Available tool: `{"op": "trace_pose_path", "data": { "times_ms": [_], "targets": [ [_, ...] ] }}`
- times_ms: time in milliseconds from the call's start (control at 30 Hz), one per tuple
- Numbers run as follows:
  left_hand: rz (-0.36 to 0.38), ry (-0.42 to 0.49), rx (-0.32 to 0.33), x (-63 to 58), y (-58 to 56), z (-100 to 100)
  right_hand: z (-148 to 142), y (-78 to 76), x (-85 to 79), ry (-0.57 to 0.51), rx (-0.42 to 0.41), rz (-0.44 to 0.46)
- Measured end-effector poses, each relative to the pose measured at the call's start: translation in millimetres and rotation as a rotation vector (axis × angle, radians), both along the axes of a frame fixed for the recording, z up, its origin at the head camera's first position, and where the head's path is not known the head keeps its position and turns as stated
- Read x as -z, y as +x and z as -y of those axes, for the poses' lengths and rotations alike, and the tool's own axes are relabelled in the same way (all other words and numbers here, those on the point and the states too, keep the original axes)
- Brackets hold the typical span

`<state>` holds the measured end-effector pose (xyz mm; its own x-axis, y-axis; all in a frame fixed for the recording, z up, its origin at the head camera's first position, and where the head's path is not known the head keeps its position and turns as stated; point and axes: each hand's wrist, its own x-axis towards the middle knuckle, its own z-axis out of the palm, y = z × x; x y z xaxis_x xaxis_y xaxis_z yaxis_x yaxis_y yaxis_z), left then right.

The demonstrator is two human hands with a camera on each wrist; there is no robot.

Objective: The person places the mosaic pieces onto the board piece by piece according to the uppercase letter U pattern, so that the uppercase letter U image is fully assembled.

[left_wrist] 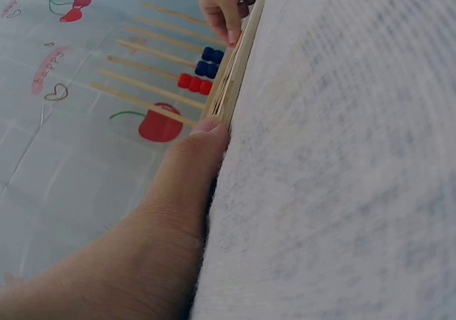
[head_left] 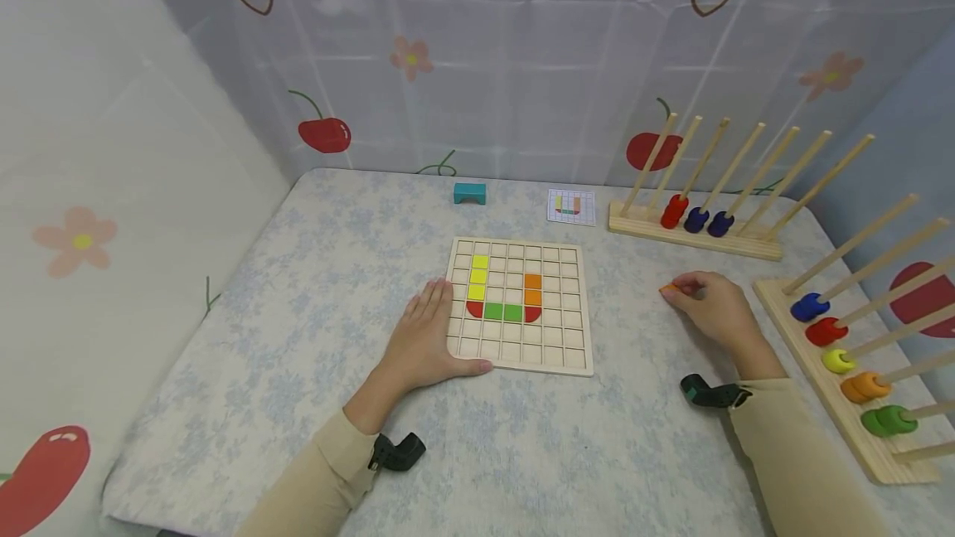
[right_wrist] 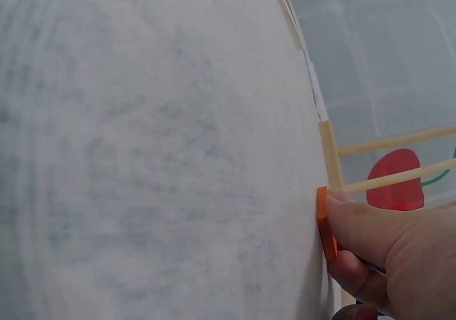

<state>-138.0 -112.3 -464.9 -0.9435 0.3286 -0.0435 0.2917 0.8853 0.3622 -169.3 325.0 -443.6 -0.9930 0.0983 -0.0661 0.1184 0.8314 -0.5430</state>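
Note:
A wooden grid board (head_left: 587, 330) lies flat in the middle of the table. Yellow tiles (head_left: 478, 277), red rounded corner tiles (head_left: 533, 316), green tiles (head_left: 503, 312) and two orange tiles (head_left: 533, 289) form a U shape in it. Along the board's left edge lies my left hand (head_left: 421, 346), its fingers straight and its thumb at the near edge. To the right of the board, my right hand (head_left: 712, 313) pinches a small orange tile (right_wrist: 325, 224) between thumb and fingers, close to the tabletop. The tile's far part is hidden by the fingers.
Behind the board stand a teal bridge-shaped block (head_left: 470, 192) and a small pattern card (head_left: 572, 207) with a U. Two wooden peg racks, one at the back (head_left: 694, 240) and one at the right (head_left: 821, 388), carry coloured beads on upright rods.

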Motion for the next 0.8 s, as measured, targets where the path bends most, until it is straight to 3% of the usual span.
{"op": "trace_pose_path", "data": {
  "times_ms": [133,367,800],
  "targets": [
    [0.002,-0.001,0.001,0.1,-0.4,0,1,-1.4,0.7,-0.025,-0.023,-0.015],
    [0.002,0.0,0.002,1.1,-0.6,0,17,-8.9,0.6,-0.089,-0.144,-0.119],
    [-0.004,0.002,0.004,3.8,-1.3,1,101,-47.3,-7.3,-0.202,-0.236,-0.04]
  ]
}}
